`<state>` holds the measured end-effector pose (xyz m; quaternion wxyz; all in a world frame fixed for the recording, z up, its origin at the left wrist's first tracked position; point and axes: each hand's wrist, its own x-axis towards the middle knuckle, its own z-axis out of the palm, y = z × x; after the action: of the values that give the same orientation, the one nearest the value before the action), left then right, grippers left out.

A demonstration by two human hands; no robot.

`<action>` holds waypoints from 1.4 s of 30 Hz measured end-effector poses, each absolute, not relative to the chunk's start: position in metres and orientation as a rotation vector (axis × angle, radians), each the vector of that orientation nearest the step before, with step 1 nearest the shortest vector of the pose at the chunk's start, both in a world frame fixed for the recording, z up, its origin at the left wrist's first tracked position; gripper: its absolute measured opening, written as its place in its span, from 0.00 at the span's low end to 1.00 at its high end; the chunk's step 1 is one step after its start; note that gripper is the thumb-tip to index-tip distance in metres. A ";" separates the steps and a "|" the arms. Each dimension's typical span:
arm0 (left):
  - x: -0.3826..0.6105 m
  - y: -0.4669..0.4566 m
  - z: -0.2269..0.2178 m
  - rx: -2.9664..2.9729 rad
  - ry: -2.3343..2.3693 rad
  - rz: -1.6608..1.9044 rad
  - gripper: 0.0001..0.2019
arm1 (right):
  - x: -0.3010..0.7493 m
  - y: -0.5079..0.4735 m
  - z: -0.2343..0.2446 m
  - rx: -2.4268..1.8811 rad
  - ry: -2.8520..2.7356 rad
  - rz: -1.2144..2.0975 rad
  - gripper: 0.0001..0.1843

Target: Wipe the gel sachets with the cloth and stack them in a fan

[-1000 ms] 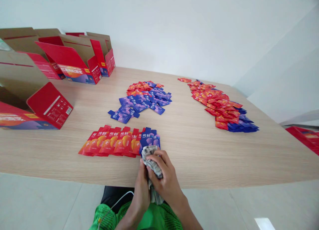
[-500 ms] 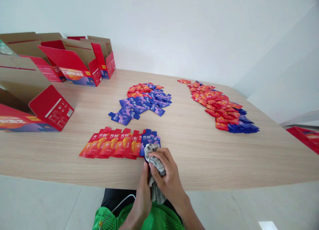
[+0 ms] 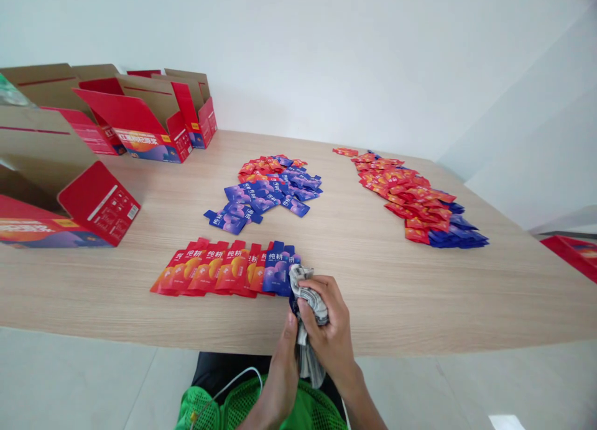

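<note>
My right hand (image 3: 329, 315) is closed around a crumpled grey-and-white cloth (image 3: 313, 302), whose loose end hangs over the table's front edge. My left hand (image 3: 285, 355) is just left of it, gripping a dark blue sachet (image 3: 293, 301) that is mostly covered by the cloth and fingers. Left of my hands lies an overlapping row of red sachets (image 3: 228, 268), with blue sachets (image 3: 276, 269) at its right end. The row's right end lies right by the cloth.
A mixed pile of blue and red sachets (image 3: 268, 194) lies mid-table. A larger, mostly red heap (image 3: 403, 191) spreads at the right. Open red cartons (image 3: 152, 141) stand at the left, the nearest carton (image 3: 100, 206) with its flap out. A red box (image 3: 571, 253) shows at the far right.
Both hands, with the cloth and the sachet, have moved a little to the right, uncovering more of the blue sachets at the row's end. The piles lie as before.
</note>
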<state>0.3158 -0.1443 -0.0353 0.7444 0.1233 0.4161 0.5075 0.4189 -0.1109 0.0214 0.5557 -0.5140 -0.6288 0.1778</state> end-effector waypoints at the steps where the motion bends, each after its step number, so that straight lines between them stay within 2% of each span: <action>1: 0.316 -0.142 -0.032 0.275 0.940 1.119 0.22 | 0.419 -0.112 0.022 -1.207 -1.499 0.428 0.11; 8: 0.300 -0.109 0.006 0.282 0.848 1.087 0.28 | 0.410 -0.131 0.017 -1.118 -1.604 0.574 0.13; 12: 0.304 -0.122 -0.004 0.302 1.010 1.126 0.24 | 0.414 -0.121 0.019 -1.145 -1.541 0.505 0.12; 15: 0.310 -0.132 -0.012 0.360 0.953 1.120 0.25 | 0.418 -0.111 0.022 -1.190 -1.467 0.443 0.11; 21: 0.306 -0.121 -0.003 0.325 0.970 1.150 0.24 | 0.415 -0.118 0.020 -1.170 -1.495 0.531 0.10; 26: 0.296 -0.107 -0.001 0.310 0.908 1.167 0.32 | 0.418 -0.129 0.015 -1.127 -1.422 0.673 0.08; 31: 0.294 -0.102 -0.010 0.541 0.814 1.203 0.28 | 0.424 -0.135 0.000 -1.157 -1.103 0.763 0.15; 37: 0.300 -0.112 -0.019 0.253 0.959 1.166 0.27 | 0.446 -0.144 0.003 -1.188 -0.928 0.516 0.16; 40: 0.300 -0.113 -0.007 0.135 0.937 1.123 0.23 | 0.454 -0.151 0.024 -1.148 -1.150 0.341 0.12; 42: 0.299 -0.110 0.003 0.154 0.813 1.100 0.21 | 0.451 -0.154 0.035 -1.113 -1.421 0.343 0.07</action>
<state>0.2988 -0.1101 0.0032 0.7724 0.0712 0.3750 0.5076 0.4505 -0.1541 0.0349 0.6069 -0.4816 -0.6146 0.1485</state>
